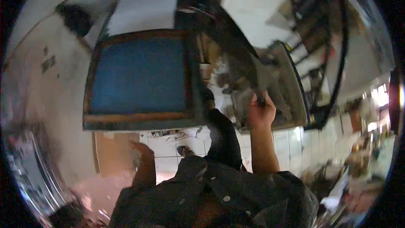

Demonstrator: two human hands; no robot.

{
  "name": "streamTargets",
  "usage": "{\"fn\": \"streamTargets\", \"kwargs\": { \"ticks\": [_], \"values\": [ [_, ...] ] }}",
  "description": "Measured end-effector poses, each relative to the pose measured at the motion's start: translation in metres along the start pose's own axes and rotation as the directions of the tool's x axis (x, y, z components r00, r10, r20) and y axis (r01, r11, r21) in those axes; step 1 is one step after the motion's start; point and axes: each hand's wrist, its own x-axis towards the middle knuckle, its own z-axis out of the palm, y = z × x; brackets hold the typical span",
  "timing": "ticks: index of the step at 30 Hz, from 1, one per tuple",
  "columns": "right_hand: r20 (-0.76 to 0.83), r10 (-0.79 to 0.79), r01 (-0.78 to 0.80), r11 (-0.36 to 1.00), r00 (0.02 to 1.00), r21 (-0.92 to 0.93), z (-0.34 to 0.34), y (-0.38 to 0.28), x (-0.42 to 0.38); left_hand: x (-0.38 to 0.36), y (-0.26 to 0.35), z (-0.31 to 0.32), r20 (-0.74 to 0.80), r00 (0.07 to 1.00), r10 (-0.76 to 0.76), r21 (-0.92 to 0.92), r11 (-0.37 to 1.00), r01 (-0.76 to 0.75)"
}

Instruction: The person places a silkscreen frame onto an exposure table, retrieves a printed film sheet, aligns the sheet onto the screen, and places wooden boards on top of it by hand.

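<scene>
My right hand (pixel 262 112) is closed around the dark handle of a blurred tool with a flat grey blade (pixel 262 78), which looks like a scraper. It is over a cluttered, grey-brown tray or tabletop (pixel 291 120) on the right. My left hand (pixel 143 154) hangs low on the left, below the table edge and in front of a brown board. Motion smears its fingers, and I see nothing clearly held in it. Nearest above it lies a wooden-framed screen with blue mesh (pixel 139 76), like a printing screen, on a dark table.
White sheets lie behind the framed screen (pixel 145 12) and at the upper right (pixel 253 12). A dark curved metal frame (pixel 344 59) rises on the right. A brown board (pixel 113 152) leans below the table. White floor tiles (pixel 166 164) show between the tables, with scraps on them.
</scene>
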Motion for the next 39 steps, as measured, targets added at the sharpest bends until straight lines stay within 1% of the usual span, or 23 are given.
{"fn": "streamTargets", "kwargs": {
  "ticks": [3, 5, 8, 9, 10, 12, 14, 16, 17, 18, 19, 20, 23, 24, 26, 27, 29, 30, 32, 34, 35, 38, 39],
  "values": [
    [-0.037, -0.043, 0.040, 0.996, 0.998, -0.074, -0.007, -0.033, -0.075, -0.035, -0.045, -0.015, 0.306, 0.951, -0.050, 0.001, 0.999, 0.053],
    [-0.181, -0.145, 0.117, 0.981, 0.973, -0.156, 0.001, -0.052, -0.124, -0.059, -0.056, -0.012, 0.578, 0.811, -0.090, 0.082, 0.995, 0.052],
    [-0.095, -0.368, 0.339, 0.911, 0.925, -0.233, 0.005, -0.085, -0.186, -0.141, 0.040, 0.011, 0.910, 0.366, -0.194, 0.215, 0.977, -0.015],
    [-0.038, -0.443, 0.416, 0.866, 0.896, -0.278, 0.008, -0.098, -0.207, -0.159, 0.059, 0.031, 0.934, 0.313, -0.175, 0.197, 0.979, -0.043],
    [-0.023, -0.487, 0.439, 0.807, 0.873, -0.395, 0.004, -0.119, -0.228, -0.143, 0.043, 0.055, 0.982, 0.149, -0.112, 0.139, 0.973, -0.187],
    [-0.077, -0.590, 0.492, 0.731, 0.804, -0.472, 0.000, -0.152, -0.271, -0.161, 0.079, 0.091, 0.999, 0.013, -0.048, 0.049, 0.997, -0.051],
    [-0.220, -0.617, 0.383, 0.689, 0.756, -0.615, -0.005, -0.187, -0.317, -0.184, 0.106, 0.121, 0.992, -0.025, -0.124, 0.119, 0.980, -0.161],
    [-0.234, -0.775, 0.447, 0.551, 0.587, -0.705, -0.016, -0.207, -0.342, -0.215, 0.137, 0.139, 0.983, -0.059, -0.171, 0.145, 0.941, -0.305],
    [-0.156, -0.780, 0.433, 0.488, 0.606, -0.758, -0.012, -0.218, -0.352, -0.235, 0.156, 0.138, 0.978, -0.078, -0.192, 0.147, 0.909, -0.391],
    [-0.267, -0.861, 0.331, 0.427, 0.432, -0.842, -0.001, -0.221, -0.364, -0.246, 0.165, 0.141, 0.974, -0.089, -0.207, 0.142, 0.872, -0.469],
    [-0.245, -0.884, 0.240, 0.358, 0.399, -0.902, -0.003, -0.229, -0.375, -0.218, 0.148, 0.166, 0.957, -0.219, -0.190, 0.027, 0.812, -0.584],
    [-0.219, -0.900, 0.141, 0.289, 0.377, -0.947, -0.008, -0.242, -0.386, -0.190, 0.131, 0.190, 0.923, -0.345, -0.169, -0.111, 0.742, -0.661],
    [-0.185, -0.931, 0.132, 0.236, 0.314, -0.963, -0.003, -0.270, -0.401, -0.216, 0.136, 0.184, 0.883, -0.466, -0.060, -0.334, 0.617, -0.712],
    [-0.184, -0.891, 0.183, 0.280, 0.416, -0.942, -0.006, -0.284, -0.413, -0.219, 0.136, 0.182, 0.863, -0.504, -0.027, -0.405, 0.559, -0.724],
    [-0.148, -0.807, 0.356, 0.406, 0.571, -0.842, -0.040, -0.307, -0.420, -0.229, 0.130, 0.181, 0.920, -0.304, -0.248, 0.034, 0.823, -0.567],
    [-0.002, -0.859, 0.056, 0.036, 0.511, -0.998, -0.096, -0.327, -0.423, -0.227, 0.128, 0.174, 0.918, -0.287, -0.273, 0.064, 0.818, -0.571],
    [-0.044, -0.820, -0.240, -0.115, 0.571, -0.964, -0.192, -0.342, -0.392, -0.231, 0.125, 0.169, 0.916, -0.262, -0.302, 0.111, 0.822, -0.559],
    [-0.245, -0.740, -0.241, 0.114, 0.627, -0.964, -0.214, -0.352, -0.370, -0.236, 0.123, 0.173, 0.925, -0.270, -0.269, 0.086, 0.837, -0.540],
    [-0.346, -0.749, -0.258, 0.238, 0.565, -0.936, -0.257, -0.345, -0.340, -0.220, 0.124, 0.151, 0.934, -0.256, -0.251, 0.074, 0.834, -0.547],
    [-0.497, -0.655, -0.368, 0.337, 0.570, -0.867, -0.221, -0.313, -0.315, -0.224, 0.133, 0.151, 0.937, -0.171, -0.305, 0.162, 0.813, -0.559],
    [-0.582, -0.585, -0.353, 0.465, 0.566, -0.811, -0.246, -0.314, -0.301, -0.217, 0.129, 0.148, 0.944, -0.137, -0.302, 0.181, 0.815, -0.550],
    [-0.593, -0.557, -0.383, 0.456, 0.582, -0.804, -0.248, -0.304, -0.281, -0.208, 0.144, 0.121, 0.944, -0.048, -0.326, 0.263, 0.834, -0.486],
    [-0.610, -0.605, -0.472, 0.395, 0.512, -0.788, -0.258, -0.306, -0.274, -0.213, 0.149, 0.116, 0.944, -0.030, -0.329, 0.282, 0.849, -0.447]
  ]
}}
